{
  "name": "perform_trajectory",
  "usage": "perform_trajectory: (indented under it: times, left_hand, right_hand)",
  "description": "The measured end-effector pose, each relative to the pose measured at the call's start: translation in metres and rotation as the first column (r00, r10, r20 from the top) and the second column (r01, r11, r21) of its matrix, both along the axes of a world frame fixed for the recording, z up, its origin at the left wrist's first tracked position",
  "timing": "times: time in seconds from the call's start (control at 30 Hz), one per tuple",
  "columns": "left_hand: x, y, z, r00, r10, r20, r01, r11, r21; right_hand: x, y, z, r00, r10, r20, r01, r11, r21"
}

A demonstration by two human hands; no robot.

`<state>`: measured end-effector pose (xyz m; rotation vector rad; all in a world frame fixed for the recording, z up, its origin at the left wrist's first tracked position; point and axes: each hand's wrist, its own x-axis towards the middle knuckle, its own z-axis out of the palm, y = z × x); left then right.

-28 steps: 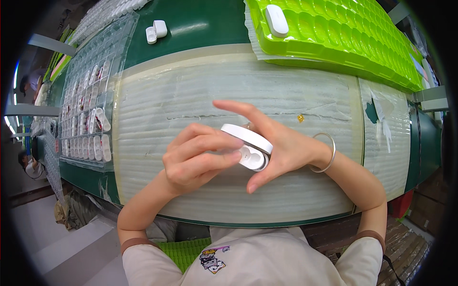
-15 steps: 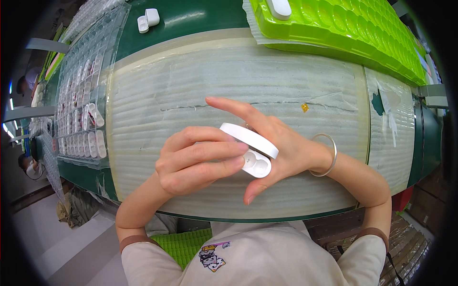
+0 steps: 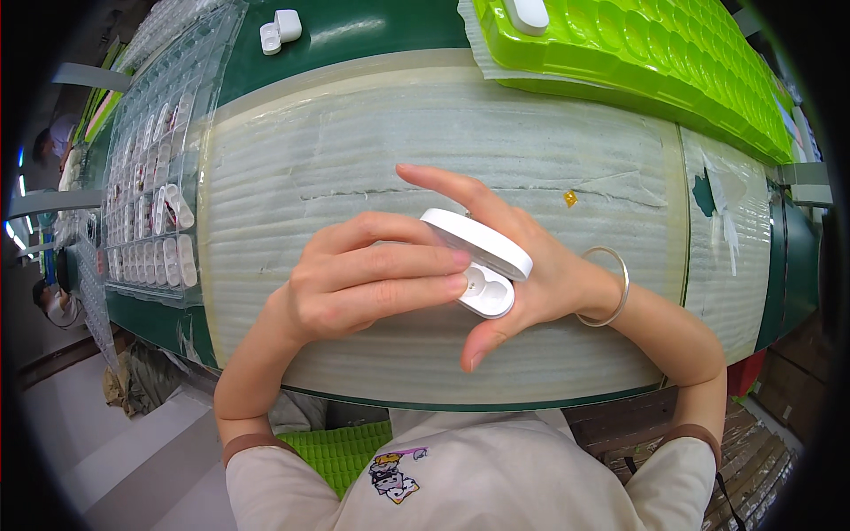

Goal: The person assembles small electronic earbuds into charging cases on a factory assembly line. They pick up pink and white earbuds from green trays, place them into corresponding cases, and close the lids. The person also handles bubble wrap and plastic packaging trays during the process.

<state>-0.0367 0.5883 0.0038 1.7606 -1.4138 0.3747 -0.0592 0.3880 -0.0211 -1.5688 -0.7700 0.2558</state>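
A small white earbud charging case (image 3: 478, 241) with its lid raised is between my hands above the middle of the table. Two rounded hollows show in its lower half. The fingers of my left hand (image 3: 354, 274) are pressed together at the case's left side, their tips at the opening between lid and base. My right hand (image 3: 540, 265), with a silver bangle at the wrist, supports the case against its palm. Its index finger and thumb stretch out to either side, while its other fingers are hidden.
A clear tray (image 3: 190, 115) with rows of white case parts lies at the left. Another open white case (image 3: 282, 31) stands at the far left. A bright green moulded tray (image 3: 620, 80) with a white case (image 3: 528, 16) sits far right. An amber scrap (image 3: 570, 199) lies on the foam-covered table (image 3: 398, 133).
Both hands and the case have shifted slightly to the right and away from me. The lid stays raised, and my left fingertips remain at the case's opening.
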Motion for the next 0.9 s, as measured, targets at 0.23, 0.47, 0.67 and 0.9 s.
perform_trajectory:
  times: [0.23,0.47,0.67,0.9]
  left_hand:
    - [-0.001,0.003,0.002,1.000,0.016,-0.010,-0.016,1.000,0.026]
    - [-0.004,-0.006,-0.008,0.999,0.011,0.044,-0.010,0.999,-0.040]
    - [-0.011,-0.011,-0.021,0.925,0.275,0.264,-0.258,0.961,-0.098]
    - [-0.022,-0.013,-0.016,0.861,0.394,0.322,-0.386,0.918,-0.092]
  right_hand:
    - [0.000,0.004,-0.002,0.993,-0.043,0.110,0.039,0.998,0.041]
    - [0.000,0.005,-0.003,0.991,-0.050,0.127,0.042,0.997,0.070]
    - [0.000,0.002,0.001,0.996,0.013,-0.091,-0.003,0.994,0.109]
    - [-0.005,0.008,-0.006,0.990,-0.020,-0.142,0.052,0.973,0.226]
